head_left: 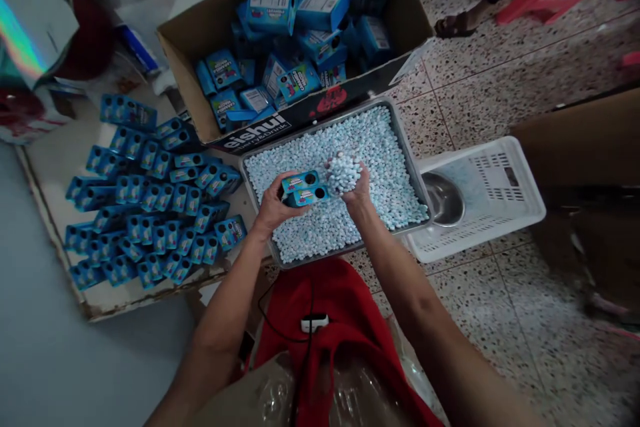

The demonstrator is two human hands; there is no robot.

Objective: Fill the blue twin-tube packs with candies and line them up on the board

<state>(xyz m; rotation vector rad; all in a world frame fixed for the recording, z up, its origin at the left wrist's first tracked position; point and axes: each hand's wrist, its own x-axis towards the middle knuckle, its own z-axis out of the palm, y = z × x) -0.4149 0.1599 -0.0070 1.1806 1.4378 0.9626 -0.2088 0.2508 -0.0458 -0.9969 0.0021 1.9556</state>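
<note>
My left hand point(275, 205) is closed round two small blue boxes point(306, 196), held side by side, each with a dark round hole near its right end. Just to their right, my right hand point(359, 190) is cupped under a heaped handful of pale blue and white pellets point(344, 172). Both hands are over a metal tray point(419, 195) filled with the same kind of pellets. The pellets hide most of the right fingers.
A cardboard box point(193, 97) behind the tray holds many blue boxes. On the table point(120, 300) at left stand several rows of small blue boxes point(165, 197). A white basket point(520, 193) with a metal bowl point(445, 199) is at right. A person's foot point(455, 25) shows at upper right.
</note>
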